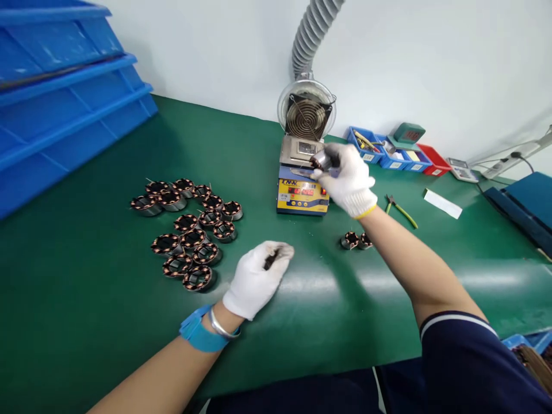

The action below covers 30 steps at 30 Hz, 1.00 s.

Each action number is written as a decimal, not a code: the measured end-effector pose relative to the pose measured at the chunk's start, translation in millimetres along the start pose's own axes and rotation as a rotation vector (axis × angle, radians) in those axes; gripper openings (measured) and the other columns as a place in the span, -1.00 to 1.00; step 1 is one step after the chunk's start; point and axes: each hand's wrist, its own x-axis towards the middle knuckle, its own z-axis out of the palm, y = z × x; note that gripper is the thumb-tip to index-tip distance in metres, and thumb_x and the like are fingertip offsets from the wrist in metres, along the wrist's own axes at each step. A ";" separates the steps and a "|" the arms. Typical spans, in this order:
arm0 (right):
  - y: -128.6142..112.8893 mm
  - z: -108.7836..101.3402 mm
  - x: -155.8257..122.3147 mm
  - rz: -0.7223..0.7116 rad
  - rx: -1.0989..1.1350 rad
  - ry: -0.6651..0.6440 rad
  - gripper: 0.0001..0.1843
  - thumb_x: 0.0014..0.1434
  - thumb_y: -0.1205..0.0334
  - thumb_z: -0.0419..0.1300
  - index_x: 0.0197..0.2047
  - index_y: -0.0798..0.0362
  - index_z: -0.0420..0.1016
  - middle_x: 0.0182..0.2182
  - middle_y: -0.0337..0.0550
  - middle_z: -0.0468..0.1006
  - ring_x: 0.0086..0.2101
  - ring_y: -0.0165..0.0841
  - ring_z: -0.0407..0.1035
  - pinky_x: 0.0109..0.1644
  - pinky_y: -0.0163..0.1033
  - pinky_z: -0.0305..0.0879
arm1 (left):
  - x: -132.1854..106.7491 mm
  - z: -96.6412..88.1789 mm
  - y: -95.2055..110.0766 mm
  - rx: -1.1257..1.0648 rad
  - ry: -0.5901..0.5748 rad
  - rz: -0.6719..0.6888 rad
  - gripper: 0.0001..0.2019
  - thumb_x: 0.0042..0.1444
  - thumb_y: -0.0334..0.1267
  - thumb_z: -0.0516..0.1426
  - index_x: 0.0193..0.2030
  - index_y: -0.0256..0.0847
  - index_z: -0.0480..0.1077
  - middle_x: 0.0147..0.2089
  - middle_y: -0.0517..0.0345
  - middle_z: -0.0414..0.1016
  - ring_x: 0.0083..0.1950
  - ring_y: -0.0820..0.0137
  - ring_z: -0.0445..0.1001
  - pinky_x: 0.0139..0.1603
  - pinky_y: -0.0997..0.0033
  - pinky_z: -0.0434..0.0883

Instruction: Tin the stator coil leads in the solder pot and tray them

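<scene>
My right hand, in a white glove, is closed round a small wound stator and holds it over the solder pot. My left hand, also gloved, rests on the green mat with its fingers curled around a small dark part that I cannot name. Several copper-wound stators lie in a group left of the left hand. Two more stators sit on the mat below my right wrist.
A fume fan with grey hose stands behind the solder pot. Stacked blue crates fill the left. Small blue and red bins, green-handled cutters, a white label and a calculator lie to the right.
</scene>
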 end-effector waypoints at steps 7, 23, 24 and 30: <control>14.6 17.3 112.9 -0.075 -0.540 -0.186 -0.49 0.02 0.20 0.32 0.05 0.07 0.36 -0.03 0.05 0.40 -0.05 -0.03 0.36 0.02 0.10 0.29 | 6.8 4.5 0.1 0.294 -0.182 0.075 -0.76 0.18 -0.11 0.08 -0.17 -0.18 0.47 -0.17 0.04 0.60 -0.16 0.25 0.57 -0.15 0.28 0.47; 17.4 49.2 121.6 -0.166 -0.536 -0.302 -0.74 0.16 0.34 0.16 -0.06 0.21 0.39 -0.04 0.19 0.41 0.03 0.03 0.29 0.08 0.23 0.16 | 3.3 6.6 -1.0 0.395 -0.288 0.138 -0.75 0.18 -0.14 0.09 -0.08 -0.16 0.46 -0.14 0.07 0.59 -0.14 0.23 0.57 -0.12 0.23 0.48; 17.0 47.8 122.7 -0.157 -0.522 -0.301 -0.73 0.16 0.33 0.17 -0.05 0.21 0.39 -0.04 0.19 0.41 0.04 0.04 0.29 0.09 0.24 0.15 | 3.4 6.4 -0.8 0.388 -0.287 0.127 -0.74 0.17 -0.15 0.09 -0.07 -0.17 0.46 -0.13 0.06 0.59 -0.13 0.23 0.57 -0.12 0.23 0.48; 12.9 24.4 118.6 -0.032 -0.393 -0.171 -0.51 -0.03 0.19 0.34 0.00 0.07 0.41 -0.04 0.07 0.45 -0.05 -0.01 0.36 0.04 0.19 0.29 | 7.7 6.9 -2.1 0.213 -0.165 0.016 -0.63 0.15 -0.12 0.12 0.05 -0.23 0.40 -0.11 0.01 0.59 -0.10 0.26 0.56 -0.07 0.26 0.49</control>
